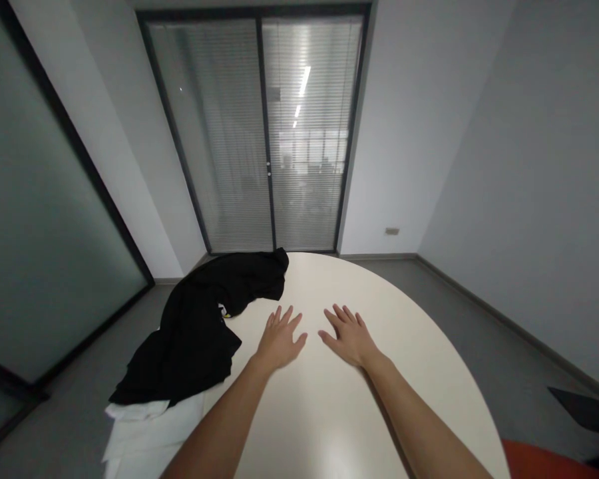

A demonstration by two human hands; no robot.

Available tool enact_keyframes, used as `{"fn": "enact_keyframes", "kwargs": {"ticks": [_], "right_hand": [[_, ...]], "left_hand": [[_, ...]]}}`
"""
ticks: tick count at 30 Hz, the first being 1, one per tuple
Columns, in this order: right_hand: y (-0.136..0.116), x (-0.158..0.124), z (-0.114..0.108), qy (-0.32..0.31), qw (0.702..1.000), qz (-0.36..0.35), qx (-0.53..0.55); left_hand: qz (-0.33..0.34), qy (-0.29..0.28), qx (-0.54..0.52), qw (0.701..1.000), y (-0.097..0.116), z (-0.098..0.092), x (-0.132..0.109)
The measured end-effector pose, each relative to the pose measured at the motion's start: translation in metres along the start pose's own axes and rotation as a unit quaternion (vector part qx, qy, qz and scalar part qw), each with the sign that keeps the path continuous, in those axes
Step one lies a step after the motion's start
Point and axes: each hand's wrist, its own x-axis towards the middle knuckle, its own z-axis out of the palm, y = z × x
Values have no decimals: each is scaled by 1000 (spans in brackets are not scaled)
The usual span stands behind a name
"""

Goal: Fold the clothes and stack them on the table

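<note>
On one table [329,412], left hand [279,340] and right hand [350,336] lie flat, open, empty, far from edges. One black cloth [199,332] overhangs the left edge.

1. The white table [409,319] offers open surface ahead of and right of the right hand [349,336].
2. A crumpled black garment [199,332] blocks the left side, just beside the left hand [279,339].
3. White cloth [150,432] lies beneath it at the near-left edge.

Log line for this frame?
left hand: open, palm down, empty | right hand: same | round white table: under both | crumpled black garment: left of hands, untouched
</note>
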Motion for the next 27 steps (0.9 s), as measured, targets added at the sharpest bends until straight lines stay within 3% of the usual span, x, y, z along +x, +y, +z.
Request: {"fn": "enact_keyframes", "kwargs": {"ticks": [12, 27], "right_hand": [[0, 2, -3, -10, 1000, 3, 9], [3, -2, -4, -7, 1000, -4, 24]], "left_hand": [[-2, 15, 16, 1000, 6, 1, 5], [-6, -7, 23, 1000, 5, 1, 3]]}}
